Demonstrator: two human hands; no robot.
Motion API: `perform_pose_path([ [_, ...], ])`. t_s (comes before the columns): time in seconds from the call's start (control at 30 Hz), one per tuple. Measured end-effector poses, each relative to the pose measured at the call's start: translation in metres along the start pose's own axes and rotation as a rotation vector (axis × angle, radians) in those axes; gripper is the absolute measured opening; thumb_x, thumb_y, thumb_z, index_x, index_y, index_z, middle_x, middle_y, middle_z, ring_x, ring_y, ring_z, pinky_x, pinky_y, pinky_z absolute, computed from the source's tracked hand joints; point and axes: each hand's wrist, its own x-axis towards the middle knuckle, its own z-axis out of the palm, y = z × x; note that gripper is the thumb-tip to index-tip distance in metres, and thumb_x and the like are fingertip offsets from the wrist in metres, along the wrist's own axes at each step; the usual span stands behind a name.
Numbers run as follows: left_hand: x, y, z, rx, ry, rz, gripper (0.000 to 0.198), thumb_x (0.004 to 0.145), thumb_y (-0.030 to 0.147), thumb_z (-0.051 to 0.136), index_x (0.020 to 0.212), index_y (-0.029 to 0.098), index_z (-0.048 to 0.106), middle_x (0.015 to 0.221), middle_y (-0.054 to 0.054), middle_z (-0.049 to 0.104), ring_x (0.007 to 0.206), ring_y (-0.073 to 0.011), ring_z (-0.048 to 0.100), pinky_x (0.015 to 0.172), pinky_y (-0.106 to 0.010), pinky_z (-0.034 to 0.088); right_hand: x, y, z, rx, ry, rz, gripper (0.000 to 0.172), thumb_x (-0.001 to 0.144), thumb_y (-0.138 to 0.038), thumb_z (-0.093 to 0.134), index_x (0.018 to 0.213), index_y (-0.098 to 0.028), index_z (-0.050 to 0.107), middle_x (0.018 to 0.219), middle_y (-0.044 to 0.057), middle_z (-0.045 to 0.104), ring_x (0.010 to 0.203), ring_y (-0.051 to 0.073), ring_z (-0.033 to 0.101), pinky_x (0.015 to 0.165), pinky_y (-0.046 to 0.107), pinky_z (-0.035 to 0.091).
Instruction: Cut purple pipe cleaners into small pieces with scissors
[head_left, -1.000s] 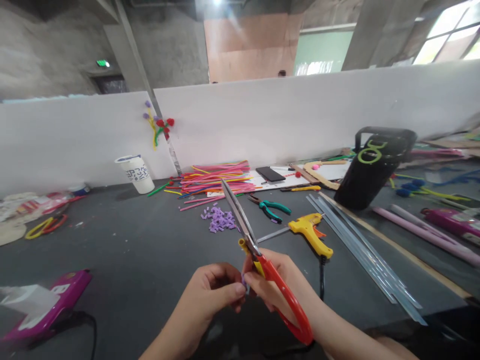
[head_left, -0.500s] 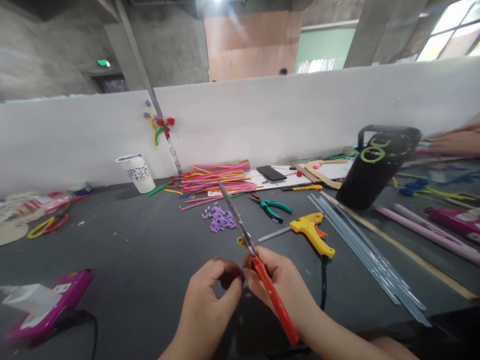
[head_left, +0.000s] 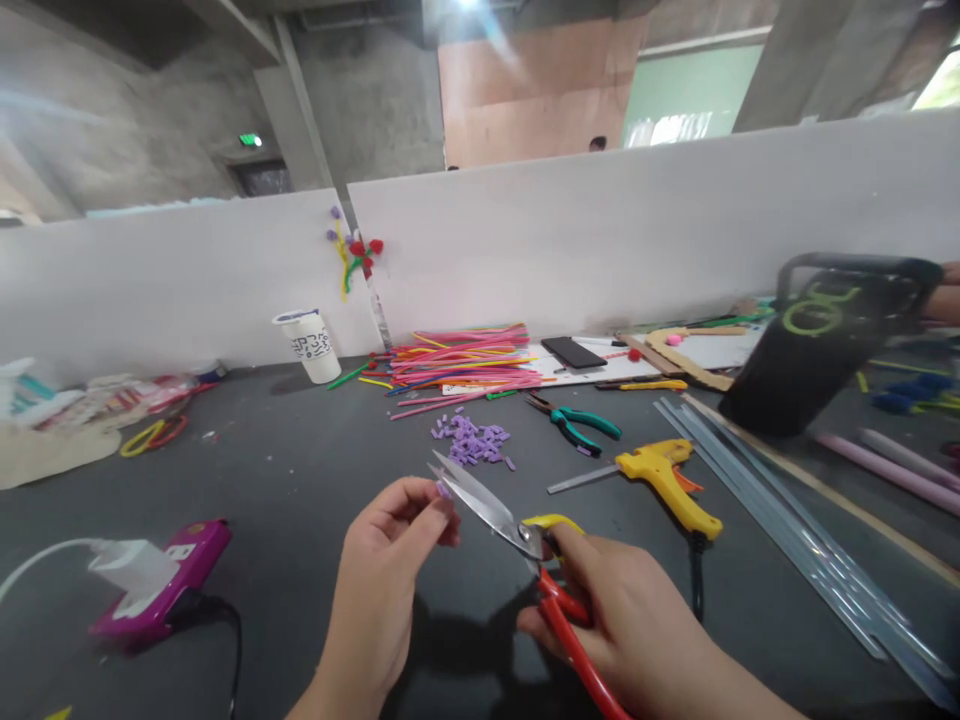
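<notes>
Right hand [head_left: 622,625] first: I have it closed round the red handles of the scissors [head_left: 491,515], low in front of me, with the blades slightly parted and pointing up-left. My left hand [head_left: 390,560] pinches a small purple piece [head_left: 442,490] between thumb and forefinger, right at the blade tips, above the dark tabletop [head_left: 300,480]. Off to my left lies a pink device [head_left: 184,570] with a white plug on it. Beyond the hands I see a yellow glue gun [head_left: 664,478], a pile of purple bits [head_left: 474,443] and green-handled pliers [head_left: 577,425]. Farther back lie coloured pipe cleaners [head_left: 461,358] and a white cup [head_left: 309,345] near the white partition [head_left: 600,240].
</notes>
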Motion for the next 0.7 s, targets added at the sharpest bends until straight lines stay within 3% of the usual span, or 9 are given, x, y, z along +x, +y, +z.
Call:
perform_pose_path([
  [0.17, 0.0025, 0.0016, -0.0003, -0.035, 0.063, 0.028, 0.003, 0.066, 0.017, 0.062, 0.065, 0.016, 0.060, 0.060, 0.003, 0.059, 0.055, -0.0078, 0.051, 0.055, -0.017, 0.040, -0.0004, 0.0015, 0.0060, -0.117, 0.048, -0.066, 0.038, 0.071, -0.057, 0.049, 0.069, -0.019, 0.048, 0.055, 0.000, 0.055, 0.047, 0.015, 0.050, 0.045, 0.023, 0.027],
  [0.7, 0.0030, 0.0041, -0.0025, -0.042, 0.057, 0.016, 0.002, 0.067, 0.015, 0.061, 0.065, 0.015, 0.061, 0.060, 0.002, 0.060, 0.055, -0.0075, 0.052, 0.056, -0.017, 0.042, 0.0008, 0.0018, 0.0093, -0.208, 0.095, -0.135, 0.036, 0.076, -0.054, 0.046, 0.070, -0.019, 0.048, 0.054, 0.001, 0.055, 0.047, 0.016, 0.051, 0.046, 0.024, 0.031],
])
